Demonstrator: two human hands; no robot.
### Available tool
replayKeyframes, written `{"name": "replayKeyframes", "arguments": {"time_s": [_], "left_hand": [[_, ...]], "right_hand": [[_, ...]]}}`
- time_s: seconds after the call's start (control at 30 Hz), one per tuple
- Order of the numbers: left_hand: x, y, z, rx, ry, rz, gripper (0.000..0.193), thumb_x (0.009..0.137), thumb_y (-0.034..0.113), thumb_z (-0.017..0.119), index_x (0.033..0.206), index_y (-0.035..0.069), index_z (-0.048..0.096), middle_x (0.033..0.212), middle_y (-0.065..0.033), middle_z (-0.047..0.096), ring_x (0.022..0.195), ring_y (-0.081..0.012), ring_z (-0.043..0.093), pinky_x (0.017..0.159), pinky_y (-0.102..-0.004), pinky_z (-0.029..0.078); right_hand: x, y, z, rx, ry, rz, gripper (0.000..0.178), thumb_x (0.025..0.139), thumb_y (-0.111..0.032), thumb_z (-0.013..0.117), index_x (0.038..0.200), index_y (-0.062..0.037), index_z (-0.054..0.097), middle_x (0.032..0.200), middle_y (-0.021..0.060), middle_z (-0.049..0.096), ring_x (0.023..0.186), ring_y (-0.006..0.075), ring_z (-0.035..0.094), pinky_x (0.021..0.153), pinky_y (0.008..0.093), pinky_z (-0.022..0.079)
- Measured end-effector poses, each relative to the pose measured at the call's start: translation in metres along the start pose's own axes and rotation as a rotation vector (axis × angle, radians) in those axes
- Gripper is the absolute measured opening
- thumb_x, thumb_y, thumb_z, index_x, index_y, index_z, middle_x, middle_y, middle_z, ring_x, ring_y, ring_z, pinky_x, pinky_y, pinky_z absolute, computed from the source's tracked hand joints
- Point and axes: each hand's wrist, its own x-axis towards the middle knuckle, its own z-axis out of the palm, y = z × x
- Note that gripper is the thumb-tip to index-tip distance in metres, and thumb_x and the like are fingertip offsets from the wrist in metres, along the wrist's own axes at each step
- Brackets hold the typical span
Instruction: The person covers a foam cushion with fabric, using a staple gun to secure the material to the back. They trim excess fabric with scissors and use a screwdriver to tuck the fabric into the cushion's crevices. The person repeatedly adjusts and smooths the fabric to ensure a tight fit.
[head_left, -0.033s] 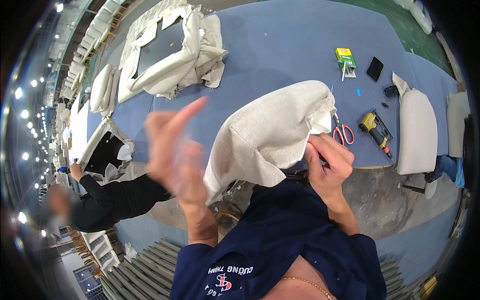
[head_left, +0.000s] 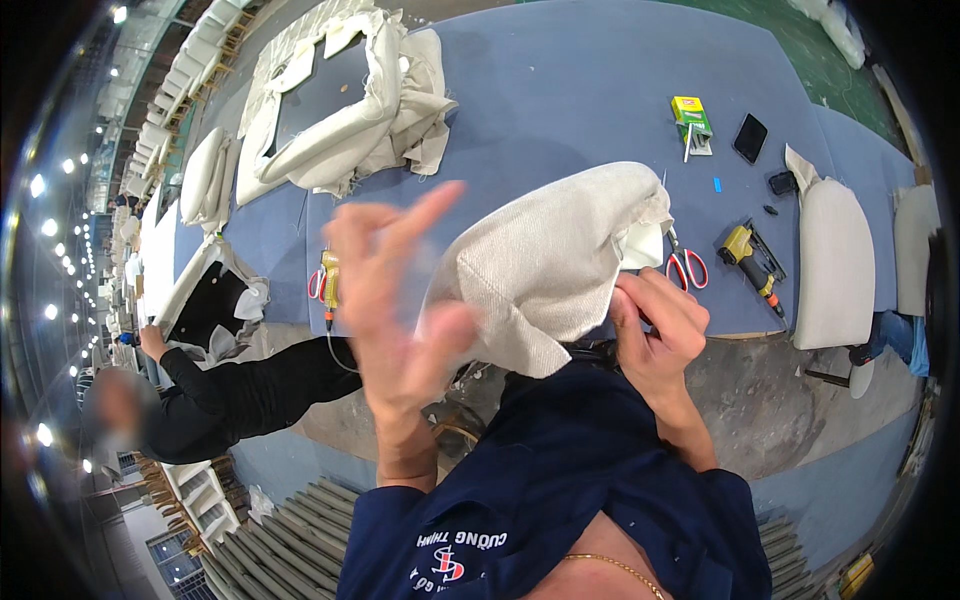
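Note:
A cream woven fabric cover [head_left: 545, 255] lies over the near edge of the blue-grey table in front of me, one corner hanging toward my lap. My right hand [head_left: 662, 318] pinches its right edge between thumb and curled fingers. Raised above the cover's left end is my left hand [head_left: 395, 300], somewhat blurred, index finger extended and thumb apart, with nothing visible in it. Whether it touches the cloth I cannot tell. White padding [head_left: 643, 247] shows at the cover's right opening. Just beyond my right hand are red-handled scissors [head_left: 686, 268], their blades partly hidden.
To the right lie a yellow-black staple gun [head_left: 752, 262], a phone [head_left: 750, 138], a green-yellow box [head_left: 692, 122] and a cream cushion [head_left: 836, 262]. Another staple gun [head_left: 330, 285] rests left. A half-covered frame [head_left: 335, 110] sits far left. A co-worker [head_left: 230, 400] works at left.
My left hand has moved to the right, over the cover's left end, uncovering the left staple gun. My right hand keeps its place on the edge.

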Motion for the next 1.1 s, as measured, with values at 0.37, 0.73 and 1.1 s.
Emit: {"name": "replayKeyframes", "arguments": {"time_s": [0.37,0.73,1.1], "left_hand": [[-0.001,-0.001,0.03,-0.657,-0.403,-0.065,0.073,0.059,0.016,0.086,0.125,-0.008,0.065,0.135,-0.0263,0.064,0.132,-0.038,0.059,0.111,-0.0432,0.043],[-0.016,0.012,0.03,-0.582,-0.422,0.037,0.069,0.059,0.015,0.089,0.122,-0.003,0.065,0.129,-0.021,0.068,0.128,-0.0388,0.062,0.106,-0.0427,0.049],[-0.033,0.038,0.026,-0.664,-0.682,0.031,0.081,0.054,0.03,0.098,0.121,0.009,0.058,0.133,-0.0229,0.065,0.134,-0.0452,0.054,0.114,-0.0624,0.034]], "right_hand": [[-0.004,-0.008,-0.013,0.086,-0.045,-0.028,0.018,0.071,0.011,0.078,0.087,0.0084,0.07,0.064,0.0082,0.054,0.05,0.0178,0.05,0.045,0.0311,0.037],[0.025,-0.028,-0.043,-0.001,-0.357,-0.215,0.03,0.06,0.006,0.078,0.088,0.0057,0.069,0.066,0.0044,0.049,0.051,0.0186,0.049,0.043,0.0324,0.035],[0.005,-0.034,-0.091,0.102,-0.783,0.085,0.018,0.079,-0.013,0.076,0.075,-0.0043,0.061,0.065,0.0054,0.047,0.049,0.0212,0.048,0.045,0.0354,0.035]]}}
